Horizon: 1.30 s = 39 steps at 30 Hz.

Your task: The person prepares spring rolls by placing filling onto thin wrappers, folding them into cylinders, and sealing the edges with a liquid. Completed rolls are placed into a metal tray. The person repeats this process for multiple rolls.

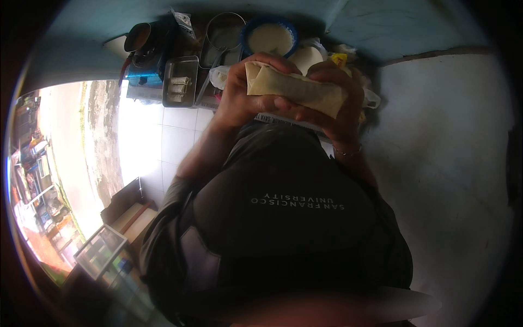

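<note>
My left hand (241,88) and my right hand (347,88) together hold a folded wrapper roll (294,88) in front of my chest. The roll is pale and thin-skinned, with a darker filling faintly showing through. The thumb of my left hand presses its lower side near the middle, and the fingers of both hands curl over its top edge. Behind the hands stands a blue bowl (246,37) holding a pale, creamy mix. A pale round thing (307,57) beside it is partly hidden by my right hand.
A metal tray (193,67) at the left holds several finished-looking rolls (178,89). Near it are a stove (145,73) with a pan (137,37), a round strainer (226,30) over another tray, and a white plastic bag (219,77). A wall rises behind; a glass case (101,250) stands lower left.
</note>
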{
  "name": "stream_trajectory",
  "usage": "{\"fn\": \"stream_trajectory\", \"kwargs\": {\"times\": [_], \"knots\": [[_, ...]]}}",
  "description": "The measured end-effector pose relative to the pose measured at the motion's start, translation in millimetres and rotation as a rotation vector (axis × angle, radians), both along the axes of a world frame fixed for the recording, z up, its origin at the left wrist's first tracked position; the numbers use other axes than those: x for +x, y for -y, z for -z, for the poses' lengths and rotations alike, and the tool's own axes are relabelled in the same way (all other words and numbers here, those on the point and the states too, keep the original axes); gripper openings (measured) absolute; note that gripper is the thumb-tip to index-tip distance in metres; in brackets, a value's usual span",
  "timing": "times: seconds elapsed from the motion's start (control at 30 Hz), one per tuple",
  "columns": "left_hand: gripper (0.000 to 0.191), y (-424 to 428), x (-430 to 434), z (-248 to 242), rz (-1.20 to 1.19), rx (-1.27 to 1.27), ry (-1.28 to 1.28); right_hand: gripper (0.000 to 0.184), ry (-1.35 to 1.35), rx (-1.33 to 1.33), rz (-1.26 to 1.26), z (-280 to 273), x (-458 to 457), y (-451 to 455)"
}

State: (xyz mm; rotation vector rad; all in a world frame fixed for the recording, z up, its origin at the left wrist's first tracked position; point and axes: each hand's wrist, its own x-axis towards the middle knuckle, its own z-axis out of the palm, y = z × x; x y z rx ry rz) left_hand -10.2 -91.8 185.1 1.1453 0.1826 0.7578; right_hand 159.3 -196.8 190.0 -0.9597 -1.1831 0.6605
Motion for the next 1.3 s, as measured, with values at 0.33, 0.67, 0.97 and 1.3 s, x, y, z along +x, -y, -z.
{"fn": "stream_trajectory", "kwargs": {"times": [0.33,0.67,0.97,1.3], "knots": [[0.058,31,-4,-1,-0.112,0.068,-0.111,0.05,-0.029,0.131,-0.064,10,-2,6],[0.049,6,-7,-4,-0.005,0.377,0.129,0.048,-0.052,0.078,-0.043,-7,-23,11],[0.049,-7,-19,-3,0.049,0.446,0.154,0.048,0.12,0.168,-0.019,-10,-40,4],[0.05,-18,-27,7,-0.031,0.424,0.207,0.051,-0.043,0.099,-0.035,-5,-55,-1]]}}
